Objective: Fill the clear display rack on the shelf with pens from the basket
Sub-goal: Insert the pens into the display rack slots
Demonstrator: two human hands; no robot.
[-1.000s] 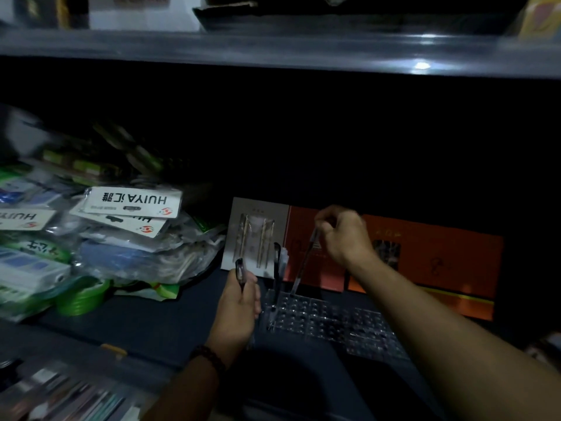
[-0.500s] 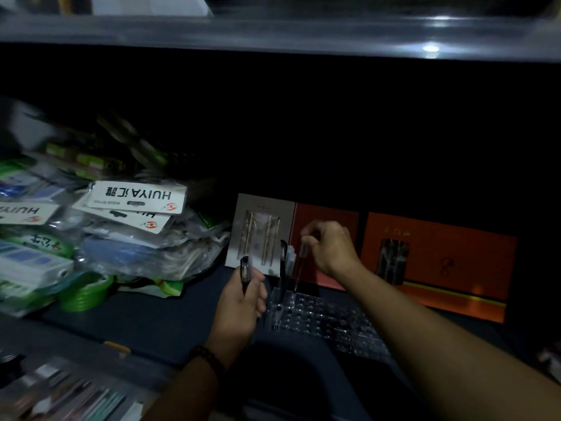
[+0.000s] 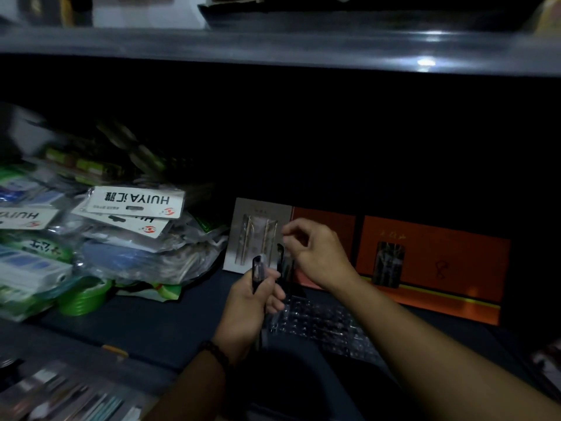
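Observation:
The clear display rack [image 3: 321,322] with rows of holes lies on the dark shelf, low in the middle of the view. Two dark pens [image 3: 283,262] stand upright in its left end. My left hand [image 3: 252,302] is closed around a pen with a black clip [image 3: 258,268], just left of the rack. My right hand [image 3: 318,256] hovers over the standing pens, fingers curled and apart, with nothing clearly between them. A dark rounded shape [image 3: 288,390] below the hands may be the basket; I cannot tell.
A heap of bagged stationery [image 3: 121,238] and a green tape roll [image 3: 82,299] fill the shelf's left. A grey pen card [image 3: 258,235] and orange boxes [image 3: 431,262] lean at the back. An upper shelf edge [image 3: 273,47] runs overhead. Assorted pens [image 3: 60,396] lie at bottom left.
My right hand lowered a pen into the rack's left end and its fingers came off the top. My left hand stayed in place with its pen.

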